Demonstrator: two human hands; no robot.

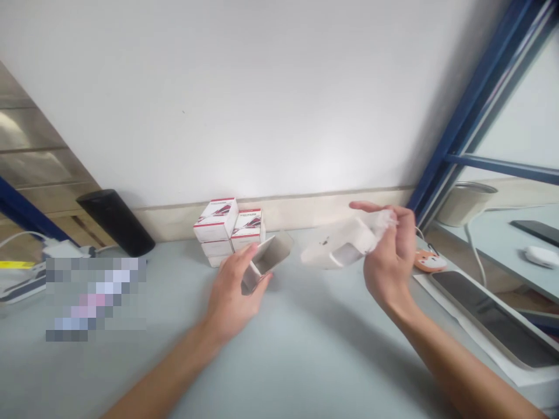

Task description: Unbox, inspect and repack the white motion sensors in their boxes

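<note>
My left hand [233, 294] grips a small cardboard box [271, 256] by its sides. The box is tilted with its open end facing up and to the right, and its grey inside shows. Held up to the right of it, a whitish see-through plastic bag [336, 244] hangs from my right hand [391, 256], whose fingers pinch its gathered end. Something white sits inside the bag, too blurred to name. Just behind my left hand stand several stacked white boxes [216, 220] with red edges and a dark printed picture.
A black cylinder [116, 221] leans at the back left, near a power strip [26, 282] with cables. To the right lie a dark flat device [493, 317] on white paper and an orange-and-white case [430, 260]. A white wall [262, 105] rises behind the table, with a blue frame [463, 110] at right.
</note>
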